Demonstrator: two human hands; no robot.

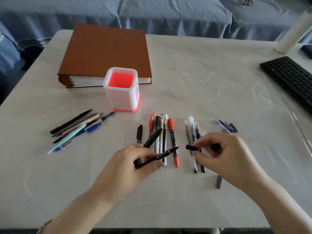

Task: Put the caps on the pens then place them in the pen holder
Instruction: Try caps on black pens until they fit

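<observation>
Gripping black pen (168,151) in left hand (128,160), pinching cap (190,147) in right hand (228,152); open worktop (202,73) mid-right; keyboard (290,80) cropped at right edge.

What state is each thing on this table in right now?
Pen holder: upright, empty.
Brown binder: closed.
Thin black pen: uncapped, held in left hand.
Black cap: off, pinched by right hand.
Left pile of pens: uncapped, lying flat.

White-covered table (202,73), brown binder (106,51), pen holder (121,96), loose pens (172,135), caps (219,181), black keyboard (290,78)
</observation>
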